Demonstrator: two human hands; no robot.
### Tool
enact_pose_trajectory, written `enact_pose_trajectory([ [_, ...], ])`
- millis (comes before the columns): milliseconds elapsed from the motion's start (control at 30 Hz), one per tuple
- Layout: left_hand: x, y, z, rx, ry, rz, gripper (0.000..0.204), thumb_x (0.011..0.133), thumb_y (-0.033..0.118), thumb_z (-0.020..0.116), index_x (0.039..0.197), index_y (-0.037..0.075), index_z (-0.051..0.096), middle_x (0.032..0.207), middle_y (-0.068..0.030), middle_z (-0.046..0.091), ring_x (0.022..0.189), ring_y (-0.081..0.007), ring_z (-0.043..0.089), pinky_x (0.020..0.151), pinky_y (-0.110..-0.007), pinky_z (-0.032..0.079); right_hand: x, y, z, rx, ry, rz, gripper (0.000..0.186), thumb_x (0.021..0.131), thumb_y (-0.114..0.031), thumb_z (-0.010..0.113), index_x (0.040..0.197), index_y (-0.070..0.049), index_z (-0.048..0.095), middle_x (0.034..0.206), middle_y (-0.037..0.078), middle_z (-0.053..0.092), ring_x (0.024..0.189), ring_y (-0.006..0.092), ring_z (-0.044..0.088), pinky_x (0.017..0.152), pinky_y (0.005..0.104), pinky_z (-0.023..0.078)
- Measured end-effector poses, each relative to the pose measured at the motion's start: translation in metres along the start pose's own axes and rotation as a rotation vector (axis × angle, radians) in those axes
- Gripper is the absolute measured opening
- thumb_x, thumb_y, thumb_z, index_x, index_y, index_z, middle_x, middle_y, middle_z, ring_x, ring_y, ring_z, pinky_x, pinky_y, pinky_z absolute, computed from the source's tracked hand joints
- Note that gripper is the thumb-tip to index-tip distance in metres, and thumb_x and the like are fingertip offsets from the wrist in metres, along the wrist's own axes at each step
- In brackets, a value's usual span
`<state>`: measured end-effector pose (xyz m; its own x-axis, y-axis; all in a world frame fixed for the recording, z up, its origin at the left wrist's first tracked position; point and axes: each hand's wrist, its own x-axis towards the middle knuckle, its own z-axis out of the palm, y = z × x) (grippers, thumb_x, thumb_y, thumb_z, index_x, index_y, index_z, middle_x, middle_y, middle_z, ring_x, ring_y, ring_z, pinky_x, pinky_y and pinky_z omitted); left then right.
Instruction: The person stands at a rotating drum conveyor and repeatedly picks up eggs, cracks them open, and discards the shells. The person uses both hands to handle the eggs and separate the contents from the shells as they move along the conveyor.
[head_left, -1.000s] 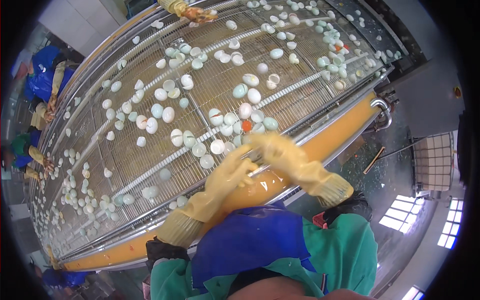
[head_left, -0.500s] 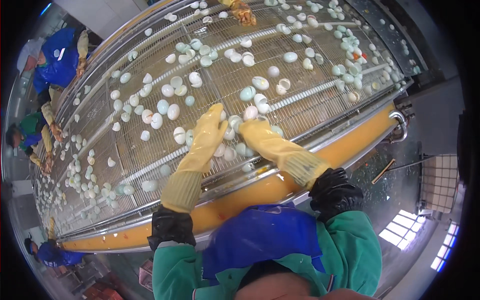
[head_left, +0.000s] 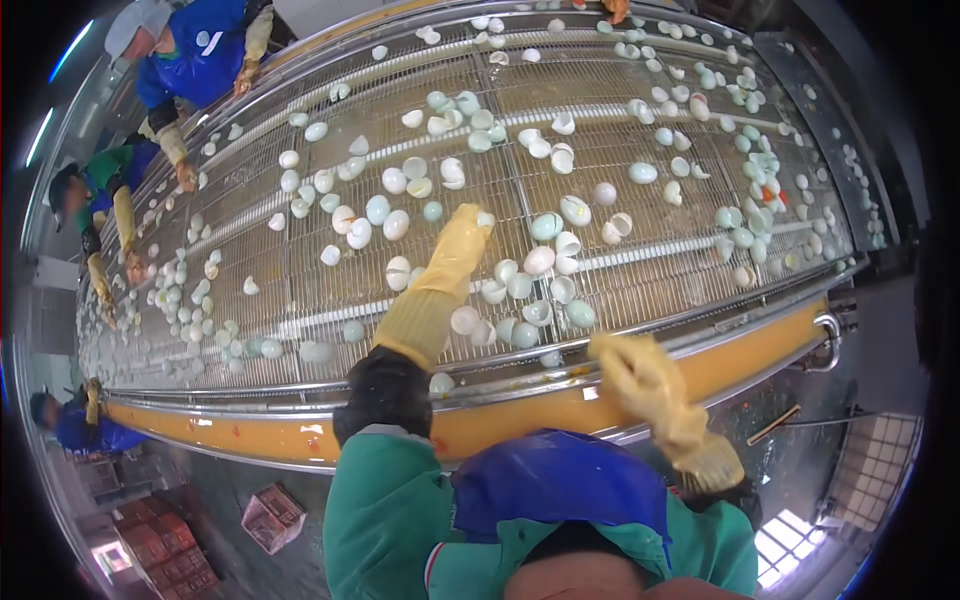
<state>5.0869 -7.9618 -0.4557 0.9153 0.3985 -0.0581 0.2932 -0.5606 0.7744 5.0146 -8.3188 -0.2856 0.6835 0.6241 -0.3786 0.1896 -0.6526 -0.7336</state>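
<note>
My left hand (head_left: 458,250), in a yellow rubber glove, reaches over the wire-mesh belt (head_left: 330,285). Its fingers are closed, with a pale eggshell (head_left: 485,219) showing at the tips. Also gloved in yellow, my right hand (head_left: 645,380) is above the orange trough (head_left: 520,422) at the near edge; motion smears its fingers, and I cannot tell what they hold. Between the hands lie several white and pale green eggshells (head_left: 525,334), some cracked open into hollow halves. Farther off are a whole-looking greenish egg (head_left: 547,226) and a speckled white one (head_left: 575,210).
A metal rail (head_left: 480,392) runs along the belt's near side, with a bent pipe (head_left: 830,342) at the right end. Co-workers (head_left: 200,65) stand along the far left side, another (head_left: 85,420) at the near left. Red crates (head_left: 165,550) sit on the floor.
My right hand has pulled back from the shells to the near trough. My left hand has stayed over the belt, its fingers now closed round a shell. The whole view has shifted.
</note>
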Motion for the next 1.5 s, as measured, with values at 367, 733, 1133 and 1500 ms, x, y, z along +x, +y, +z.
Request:
enact_pose_trajectory([
  [367, -0.191, 0.144, 0.004, -0.948, -0.382, -0.235, 0.027, 0.092, 0.010, 0.077, 0.116, 0.002, 0.067, 0.101, -0.0087, 0.072, 0.076, -0.0160, 0.068, 0.056, -0.028, 0.054, -0.043, 0.001, 0.006, 0.278, 0.189, -0.160, 0.062, 0.098, -0.034, 0.065, 0.151, -0.004, 0.050, 0.109, 0.018, 0.073, 0.100, 0.0328, 0.070, 0.088, 0.0428, 0.054],
  [733, -0.217, 0.200, 0.056, -0.678, -0.609, 0.376, 0.020, 0.103, 0.012, 0.063, 0.120, 0.002, 0.064, 0.097, -0.0076, 0.070, 0.071, -0.0090, 0.064, 0.054, -0.022, 0.049, -0.060, 0.058, 0.003, 0.705, 0.217, -0.265, 0.056, 0.097, -0.014, 0.055, 0.152, -0.008, 0.050, 0.118, 0.012, 0.069, 0.096, 0.0199, 0.068, 0.084, 0.0327, 0.054],
  [1133, -0.087, 0.164, 0.022, -0.176, 0.241, -0.063, 0.071, 0.094, 0.027, 0.076, 0.153, 0.001, 0.045, 0.146, -0.0211, 0.056, 0.133, -0.0304, 0.055, 0.112, -0.041, 0.043, -0.070, 0.182, -0.097, 0.397, 0.611, 0.175, 0.053, 0.098, -0.033, 0.065, 0.146, -0.012, 0.055, 0.137, 0.015, 0.064, 0.123, 0.0300, 0.062, 0.104, 0.0397, 0.050],
  [1500, -0.050, 0.105, 0.100, 0.467, 0.148, 0.121, 0.029, 0.087, 0.003, 0.063, 0.115, -0.003, 0.065, 0.105, -0.0279, 0.066, 0.100, -0.0465, 0.064, 0.088, -0.049, 0.051, 0.008, 0.307, -0.190, -0.640, 0.302, 0.295, 0.030, 0.091, -0.034, 0.069, 0.113, -0.014, 0.067, 0.102, 0.013, 0.075, 0.097, 0.0372, 0.072, 0.084, 0.0507, 0.056],
])
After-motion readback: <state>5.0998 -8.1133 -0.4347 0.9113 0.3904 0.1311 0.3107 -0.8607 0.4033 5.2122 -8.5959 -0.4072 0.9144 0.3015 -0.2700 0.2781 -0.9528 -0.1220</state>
